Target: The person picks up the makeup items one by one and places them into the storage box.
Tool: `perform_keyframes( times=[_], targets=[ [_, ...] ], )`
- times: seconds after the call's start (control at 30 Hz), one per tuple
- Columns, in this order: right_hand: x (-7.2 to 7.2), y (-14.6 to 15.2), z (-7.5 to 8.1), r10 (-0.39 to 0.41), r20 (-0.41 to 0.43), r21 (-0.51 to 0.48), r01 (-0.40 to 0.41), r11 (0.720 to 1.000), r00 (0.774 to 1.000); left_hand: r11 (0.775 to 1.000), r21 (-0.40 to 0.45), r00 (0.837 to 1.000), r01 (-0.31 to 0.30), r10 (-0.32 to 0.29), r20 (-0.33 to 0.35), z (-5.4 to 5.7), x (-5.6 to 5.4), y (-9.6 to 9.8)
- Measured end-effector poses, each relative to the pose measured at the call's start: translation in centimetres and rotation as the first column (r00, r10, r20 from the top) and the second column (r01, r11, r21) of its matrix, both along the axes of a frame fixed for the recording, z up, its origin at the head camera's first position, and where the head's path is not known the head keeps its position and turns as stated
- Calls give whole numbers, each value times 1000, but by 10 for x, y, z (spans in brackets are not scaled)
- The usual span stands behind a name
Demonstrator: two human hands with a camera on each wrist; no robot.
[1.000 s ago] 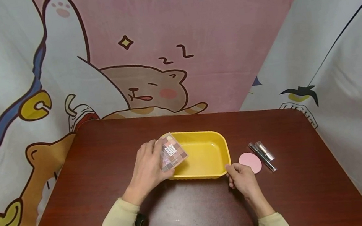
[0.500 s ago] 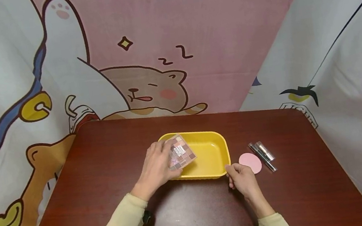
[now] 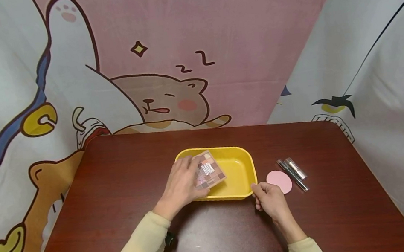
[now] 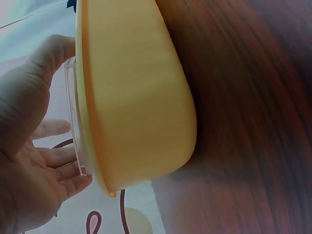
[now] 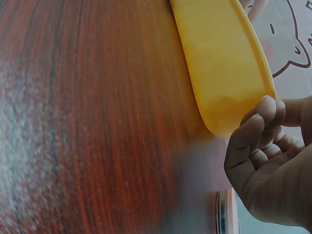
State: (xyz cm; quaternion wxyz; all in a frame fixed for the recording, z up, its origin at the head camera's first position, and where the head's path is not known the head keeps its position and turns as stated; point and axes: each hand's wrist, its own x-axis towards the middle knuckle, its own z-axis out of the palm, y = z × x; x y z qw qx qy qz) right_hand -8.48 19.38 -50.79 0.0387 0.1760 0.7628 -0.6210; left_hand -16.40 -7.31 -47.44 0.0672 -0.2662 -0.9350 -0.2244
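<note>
My left hand [image 3: 181,185] grips a square eyeshadow palette [image 3: 210,170] by its left side, thumb at the near edge and fingers at the far one. The palette has a checkered brown and pink lid with white lettering. It is held at a tilt over the left half of a yellow plastic basin [image 3: 237,172]. In the left wrist view the palette's clear edge [image 4: 73,117] shows right at the basin's rim. At the basin's near right corner, my right hand [image 3: 271,200] pinches the rim between thumb and curled fingers.
Right of the basin, a round pink case [image 3: 279,181] lies on the dark wooden table [image 3: 115,168]. Beside it are a slim dark pen-like tube [image 3: 292,175] and a shorter clear and silver tube [image 3: 295,168]. A printed cartoon curtain [image 3: 244,42] hangs behind the table.
My left hand has carried the palette rightward, from the basin's left end further in over it. My right hand has kept its pinch on the rim, and the basin has stayed in place.
</note>
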Motion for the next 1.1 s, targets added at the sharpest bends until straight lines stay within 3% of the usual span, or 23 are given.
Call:
perform_keyframes(
  times=[0.27, 0.73, 1.1],
  targets=[
    [0, 0, 0, 0, -3, 5, 0, 1000, 1000, 999, -29, 999, 44, -45, -4, -1, -2, 8],
    [1, -1, 0, -1, -6, 9, 1, 1000, 1000, 991, -71, 985, 112, -102, 136, -3, -12, 17],
    [1, -1, 2, -5, 5, 11, 5, 1000, 1000, 981, -51, 972, 188, -179, 150, -10, -21, 22]
  ],
)
